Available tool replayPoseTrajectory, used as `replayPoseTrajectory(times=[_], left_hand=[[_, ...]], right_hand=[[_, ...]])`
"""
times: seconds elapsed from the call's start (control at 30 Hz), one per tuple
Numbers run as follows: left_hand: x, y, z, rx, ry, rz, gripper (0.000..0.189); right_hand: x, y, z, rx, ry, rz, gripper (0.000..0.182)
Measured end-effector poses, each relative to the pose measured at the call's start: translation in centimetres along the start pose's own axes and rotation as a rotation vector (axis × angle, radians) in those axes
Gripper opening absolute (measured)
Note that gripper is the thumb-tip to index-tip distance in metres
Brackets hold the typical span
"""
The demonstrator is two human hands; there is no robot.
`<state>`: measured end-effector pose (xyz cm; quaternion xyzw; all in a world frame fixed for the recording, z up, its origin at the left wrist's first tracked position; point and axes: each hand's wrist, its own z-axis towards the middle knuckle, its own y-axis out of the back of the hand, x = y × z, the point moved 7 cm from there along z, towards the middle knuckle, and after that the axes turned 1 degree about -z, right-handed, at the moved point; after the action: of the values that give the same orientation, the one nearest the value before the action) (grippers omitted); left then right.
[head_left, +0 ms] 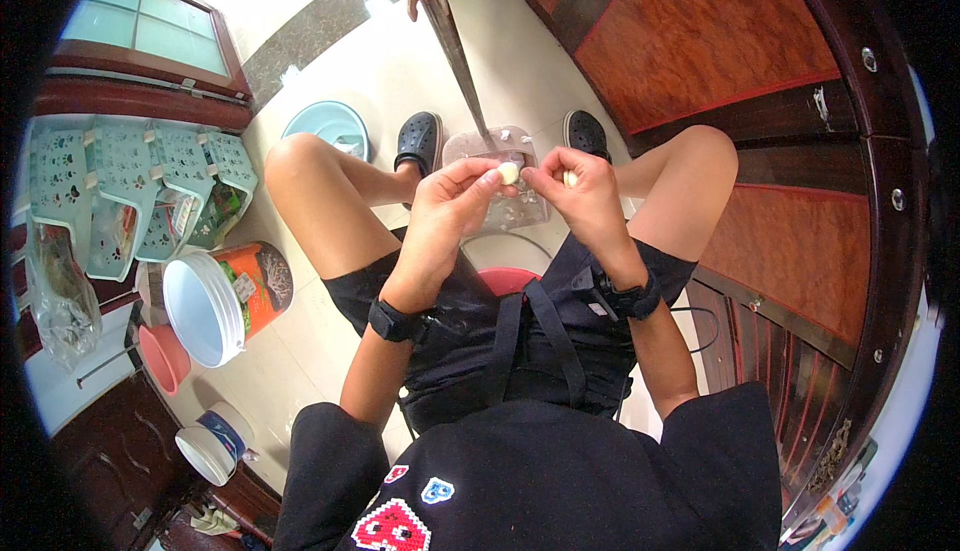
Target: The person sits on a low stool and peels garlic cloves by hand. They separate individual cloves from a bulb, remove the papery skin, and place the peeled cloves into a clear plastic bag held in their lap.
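Between finger and thumb of my left hand [454, 194] is a small, pale, round piece [508, 173], perhaps a peeled garlic clove. A similar pale piece [570, 178] sits in the curled fingers of my right hand [581, 191], whose thumb and fingertip are close to the left one. Whether those two fingertips pinch something thin cannot be told. Below both hands, on the floor, a clear plastic dustpan-like container [457, 147] holds whitish scraps, partly hidden by my hands. Its long handle [459, 63] rises away from me.
A light blue basin [367, 127] lies beyond my left knee. Left stand a paw-print plastic rack [60, 168], a large orange bucket [262, 281], a pink basin [161, 359] and a white lidded bucket [202, 455]. Dark wooden cabinets [720, 33] line the right side. Part of something red shows between my thighs.
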<state>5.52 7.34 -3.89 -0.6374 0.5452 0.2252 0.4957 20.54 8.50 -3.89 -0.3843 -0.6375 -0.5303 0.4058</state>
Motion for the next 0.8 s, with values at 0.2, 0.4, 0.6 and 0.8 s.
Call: replayPoseTrajectory(times=[0.2,0.4,0.6,0.8], left_hand=[[-0.7,-0.3,-0.2,-0.079,-0.114,0.062,0.013],[-3.0,-2.8,-1.1,-0.206,-0.53,0.717,0.012],[-2.8,-3.7,-1.2,-0.183,-0.523,0.676,0.012],[-0.9,-1.3,0.2,0.096,0.007,-0.386,0.028]], right_hand=[[-1.3,-2.4,0.0,0.172,-0.286,0.753,0.025],[-2.8,-5.6,-0.7,0.002,-0.652,1.512,0.025],[-2.4,-6.0,-0.4,-0.037,-0.689,1.573,0.025],[-2.1,-4.6,-0.4,0.3,-0.451,1.529,0.023]])
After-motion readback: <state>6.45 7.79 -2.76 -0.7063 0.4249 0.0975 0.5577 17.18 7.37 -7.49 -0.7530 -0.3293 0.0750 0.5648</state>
